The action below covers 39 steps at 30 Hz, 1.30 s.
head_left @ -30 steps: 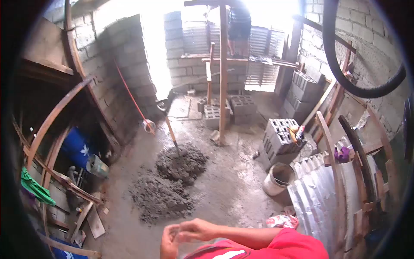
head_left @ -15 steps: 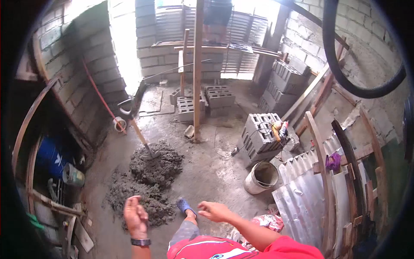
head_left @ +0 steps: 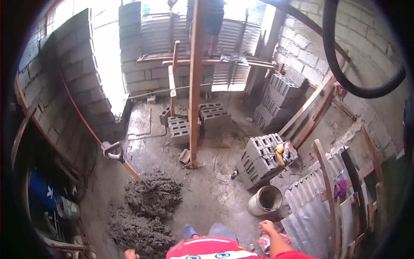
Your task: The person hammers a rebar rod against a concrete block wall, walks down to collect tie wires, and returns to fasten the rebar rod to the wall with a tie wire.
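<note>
Mortar [head_left: 153, 195] is sitting by your left hand [head_left: 131, 254]; your right hand [head_left: 267, 226] is now moving nearer the bucket [head_left: 257, 205], leaving the shovel [head_left: 131, 171] alone. Can't tell if they're open.

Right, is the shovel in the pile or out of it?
In: the shovel's lower end is sunk in the grey pile, the rest slanting up.

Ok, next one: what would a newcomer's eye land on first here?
Most likely the heap of wet-looking grey mix on the floor, left of centre, with a slanting shovel stuck in it. After that, perhaps the thick black hose looping down at the upper right, and the bright red shirt at the bottom edge, with the right hand just below the pale bucket in the picture.
</note>
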Tool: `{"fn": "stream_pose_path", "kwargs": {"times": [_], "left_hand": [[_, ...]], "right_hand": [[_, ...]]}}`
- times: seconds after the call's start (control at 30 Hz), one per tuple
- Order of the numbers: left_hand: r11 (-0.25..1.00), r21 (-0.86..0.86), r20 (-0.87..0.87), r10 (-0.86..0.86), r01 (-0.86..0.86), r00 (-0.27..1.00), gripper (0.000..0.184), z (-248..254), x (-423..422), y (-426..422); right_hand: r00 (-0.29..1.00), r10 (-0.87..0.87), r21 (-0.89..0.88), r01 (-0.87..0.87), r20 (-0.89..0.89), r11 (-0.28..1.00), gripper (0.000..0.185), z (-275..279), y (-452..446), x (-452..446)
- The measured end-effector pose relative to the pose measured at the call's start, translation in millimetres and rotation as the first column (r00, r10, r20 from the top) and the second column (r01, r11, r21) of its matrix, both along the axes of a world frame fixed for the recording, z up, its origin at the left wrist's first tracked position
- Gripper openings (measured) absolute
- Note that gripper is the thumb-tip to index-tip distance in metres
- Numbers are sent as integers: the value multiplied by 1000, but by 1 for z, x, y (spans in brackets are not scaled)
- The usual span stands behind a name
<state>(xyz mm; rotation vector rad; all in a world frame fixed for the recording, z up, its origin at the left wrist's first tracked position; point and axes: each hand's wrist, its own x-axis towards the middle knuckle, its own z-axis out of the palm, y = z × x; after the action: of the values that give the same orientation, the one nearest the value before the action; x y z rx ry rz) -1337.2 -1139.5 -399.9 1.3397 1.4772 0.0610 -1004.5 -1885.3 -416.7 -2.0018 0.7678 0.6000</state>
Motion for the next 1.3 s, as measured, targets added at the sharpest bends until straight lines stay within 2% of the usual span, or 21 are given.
{"fn": "stream_pose_path", "kwargs": {"times": [0.03, 0.07, 0.17, 0.2, 0.23, 0.27, 0.3, 0.33, 0.4, 0.5, 0.57, 0.6, 0.67, 0.7, 0.73, 0.77, 0.83, 0.97, 1.1, 1.17, 1.3], "left_hand": [[854, 268, 95, -484, 446, 870, 13, -15, 37, 26], [990, -5, 79, -140, 141, 987, 17, -30, 64, 38], [898, 148, 167, -435, 414, 885, 14, -34, 174, 68], [711, 481, 88, -622, 513, 778, 21, -44, 211, 73], [901, 165, 236, -431, 401, 871, 27, 0, 256, 51], [787, 386, 221, -585, 480, 781, 30, 7, 291, 45], [827, 267, 306, -559, 495, 771, 32, 52, 327, 24], [811, 222, 356, -584, 541, 730, 33, 38, 356, 21], [710, 287, 330, -703, 643, 630, 34, 79, 416, 2], [617, 238, 346, -775, 750, 528, 28, 116, 501, 2], [614, 272, 346, -781, 741, 520, 27, 122, 562, 18], [604, 307, 352, -790, 735, 502, 26, 124, 593, 24], [614, 314, 295, -788, 724, 540, 29, 117, 656, 52], [596, 342, 241, -803, 726, 545, 31, 106, 683, 65], [629, 298, 204, -777, 718, 596, 34, 107, 712, 77], [630, 365, 237, -775, 686, 586, 37, 100, 740, 89], [667, 272, 229, -745, 694, 626, 38, 133, 789, 109], [548, 604, 126, -783, 579, 609, 31, 103, 877, 172], [554, 585, 42, -750, 593, 660, 30, 127, 925, 252], [670, 395, -5, -683, 629, 730, 29, 139, 942, 294], [682, 545, 58, -611, 488, 790, 26, 73, 957, 400]], "right_hand": [[998, -57, 37, 59, -37, 998, 23, -3, 19, 14], [991, -114, 71, 119, -66, 990, 24, -8, 43, 30], [950, 262, 113, -245, -169, 963, 23, -19, 95, 80], [883, 419, 114, -403, -212, 908, 23, -29, 106, 99], [849, 489, 119, -474, -199, 872, 23, -29, 121, 122], [806, 559, 130, -544, -193, 829, 22, -29, 136, 148], [830, 511, 131, -494, -225, 860, 27, -42, 149, 175], [846, 509, 161, -486, -162, 859, 27, -68, 155, 207], [833, 552, 76, -549, -30, 833, 26, -75, 190, 274], [855, 504, 154, -518, 119, 842, 21, -26, 278, 373], [727, 679, 72, -686, 106, 724, 24, 14, 347, 449], [822, 551, 270, -569, 146, 777, 29, 29, 388, 479], [649, 727, 206, -760, 224, 616, 34, 70, 466, 554], [308, 823, -108, -909, 478, 403, 42, 82, 505, 591], [428, 831, 44, -896, 357, 442, 40, 136, 556, 608], [319, 826, 21, -936, 465, 350, 38, 153, 598, 637], [250, 770, 90, -965, 588, 244, 37, 207, 680, 679], [88, 645, -26, -986, 759, 166, 33, 301, 817, 756], [246, 204, 194, -950, 948, 244, 26, 378, 913, 828], [319, 21, 292, -889, 947, 352, 26, 414, 942, 865], [164, -411, 364, -802, 897, 473, 26, 479, 989, 969]]}}
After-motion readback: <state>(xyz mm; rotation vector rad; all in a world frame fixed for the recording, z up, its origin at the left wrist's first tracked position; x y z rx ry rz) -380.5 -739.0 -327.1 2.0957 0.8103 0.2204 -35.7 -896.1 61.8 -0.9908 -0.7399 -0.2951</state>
